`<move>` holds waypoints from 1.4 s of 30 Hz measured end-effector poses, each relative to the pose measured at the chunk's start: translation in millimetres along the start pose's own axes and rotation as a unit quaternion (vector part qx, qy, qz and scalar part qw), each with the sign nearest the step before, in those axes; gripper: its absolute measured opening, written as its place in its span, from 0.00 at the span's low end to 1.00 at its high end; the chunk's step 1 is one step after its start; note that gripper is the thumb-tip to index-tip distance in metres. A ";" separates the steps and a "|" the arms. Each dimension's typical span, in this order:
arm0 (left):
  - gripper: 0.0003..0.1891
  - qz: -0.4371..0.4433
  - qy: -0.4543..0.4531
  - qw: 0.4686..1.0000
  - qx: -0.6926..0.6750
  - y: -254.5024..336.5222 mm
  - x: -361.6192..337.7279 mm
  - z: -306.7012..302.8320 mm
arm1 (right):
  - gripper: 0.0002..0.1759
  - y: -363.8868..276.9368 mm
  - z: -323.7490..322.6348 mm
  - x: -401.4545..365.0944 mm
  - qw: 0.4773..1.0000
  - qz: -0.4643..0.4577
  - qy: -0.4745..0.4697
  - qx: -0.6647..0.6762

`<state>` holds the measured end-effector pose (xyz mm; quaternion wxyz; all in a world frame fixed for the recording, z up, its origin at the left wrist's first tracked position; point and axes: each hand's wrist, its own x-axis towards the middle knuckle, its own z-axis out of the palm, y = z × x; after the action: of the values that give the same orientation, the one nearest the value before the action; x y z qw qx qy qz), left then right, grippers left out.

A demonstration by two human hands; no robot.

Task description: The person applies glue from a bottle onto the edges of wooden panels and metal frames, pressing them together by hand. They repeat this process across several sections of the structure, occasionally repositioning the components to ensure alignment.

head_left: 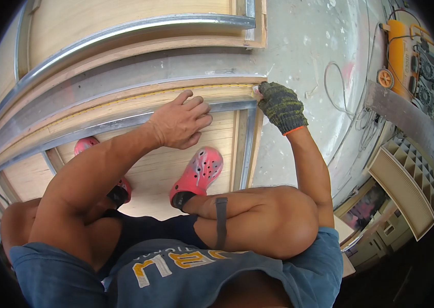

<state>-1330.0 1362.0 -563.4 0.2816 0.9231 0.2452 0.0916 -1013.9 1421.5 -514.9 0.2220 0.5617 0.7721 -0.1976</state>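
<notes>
A yellow tape measure (140,95) lies stretched along the wooden strip at the edge of a framed panel. At the strip's right end, my right hand (282,107), in a dark knitted glove with an orange cuff, is closed on the end of the tape. A small pale and reddish bit shows at its fingertips; I cannot make out what it is. My bare left hand (181,120) hovers over the panel's metal bar (119,122), just below the tape. Its fingers are apart and loosely bent, with nothing in them.
Both feet, in pink clogs (199,172), stand on the plywood panel (222,133). Beyond it lies another metal-framed panel (124,46). At right are a yellow air compressor (401,56), a loose hose (337,95) on the grey floor and a divided tray (407,179).
</notes>
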 end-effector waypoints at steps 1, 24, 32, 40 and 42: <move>0.24 0.000 0.000 1.000 -0.001 0.1 -0.1 -0.2 | 0.14 -0.4 -0.5 0.5 1.000 -0.002 -0.009 -0.009; 0.23 0.002 -0.012 1.000 0.000 -0.4 0.0 -1.6 | 0.12 -6.1 -0.8 18.4 0.999 0.015 -0.030 -0.015; 0.23 -0.001 -0.017 1.000 -0.002 -0.7 -0.2 -1.4 | 0.11 -9.1 -5.7 19.1 0.999 0.016 -0.028 -0.008; 0.22 -0.002 -0.016 1.000 -0.006 -1.0 -0.4 -1.0 | 0.15 -15.0 -18.5 19.0 0.996 0.056 -0.074 -0.008; 0.22 -0.004 -0.019 1.000 -0.008 -0.3 -0.1 -1.9 | 0.15 -13.2 -18.1 19.6 0.996 0.053 -0.068 0.005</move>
<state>-1330.8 1363.1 -562.1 0.2943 0.9213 0.2430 0.0749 -1034.0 1442.9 -510.3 0.2817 0.5879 0.7235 -0.2272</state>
